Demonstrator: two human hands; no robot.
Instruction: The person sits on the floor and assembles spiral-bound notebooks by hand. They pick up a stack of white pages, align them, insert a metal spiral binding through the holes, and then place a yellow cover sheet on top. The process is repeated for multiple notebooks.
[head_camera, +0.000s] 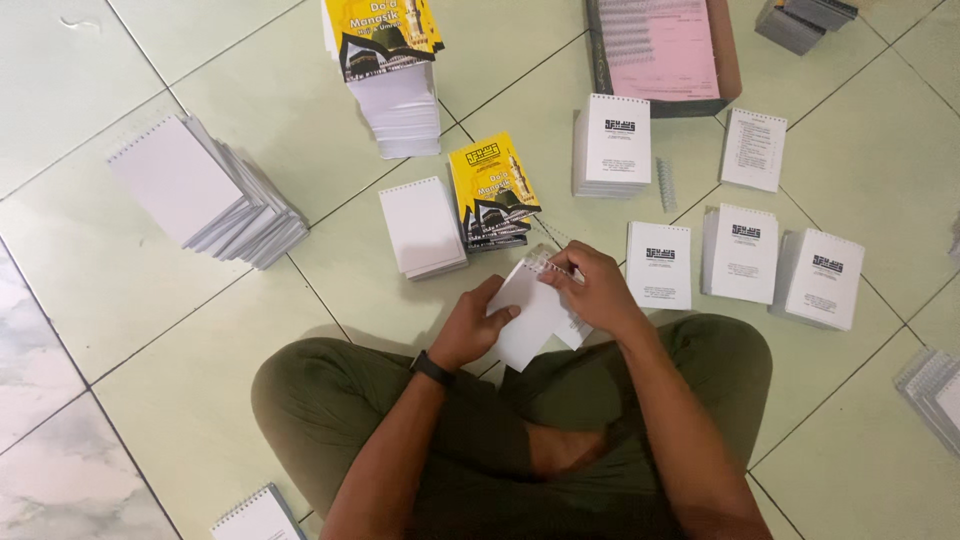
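Here we hold a small white booklet (532, 315) above our crossed legs, near the middle of the scene, its punched top edge turned toward the far right. Risk first: the wire spiral (548, 262) at that edge looks only partly seated, so we judge it could slip out of the holes or skip one if the stack shifts. The loose sheets could also fan out of register, since nothing but our fingers clamps them. A tilt of the booklet toward the floor (130, 330) would likely cause either fault.

Left hand (470, 325): fingers curled, narrow, gripping the booklet's left edge with thumb on top.

Right hand (592, 290): closed in a pinch at the booklet's far corner, fingertips on the spiral; how much wire is threaded we cannot tell.

Around us on the floor: a stack of yellow covers (492, 192) just beyond the booklet, a blank white pad (421, 226) to its left, a fanned pile of bound pads (205, 190) at far left, and printed white booklets (740, 255) to the right. A loose spiral (666, 184) lies well apart.
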